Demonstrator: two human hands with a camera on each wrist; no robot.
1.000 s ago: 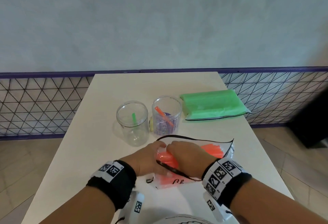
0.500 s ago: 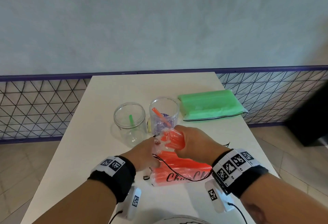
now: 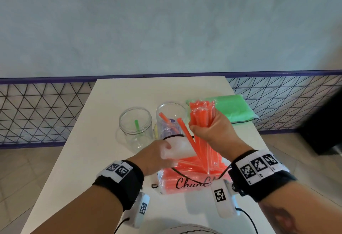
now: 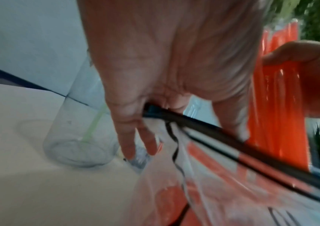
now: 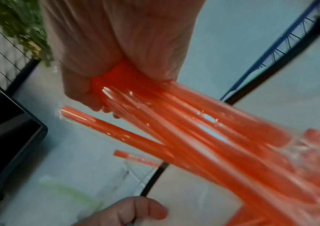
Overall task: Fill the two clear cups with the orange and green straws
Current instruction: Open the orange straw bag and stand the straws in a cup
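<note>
Two clear cups stand side by side mid-table. The left cup (image 3: 136, 124) (image 4: 73, 134) holds one green straw (image 3: 137, 124); the right cup (image 3: 171, 119) holds one orange straw (image 3: 164, 119). My right hand (image 3: 207, 132) (image 5: 116, 61) grips a bundle of orange straws (image 3: 200, 117) (image 5: 194, 130), lifted part way out of the clear bag (image 3: 187, 180) with its upper ends beside the right cup. One straw (image 3: 185, 133) splays left from the bundle. My left hand (image 3: 157, 155) (image 4: 155, 68) pinches the bag's black-edged mouth (image 4: 203, 123) near the table.
A sealed pack of green straws (image 3: 235, 107) lies at the back right of the white table (image 3: 77, 159). A purple-railed mesh fence (image 3: 37, 107) runs behind and beside the table, with a grey wall beyond. A dark object (image 3: 325, 122) stands on the floor at right.
My right hand has risen away from the bag toward the cups, drawing the orange bundle up from lying flat to nearly upright. My left hand has kept hold of the bag's mouth.
</note>
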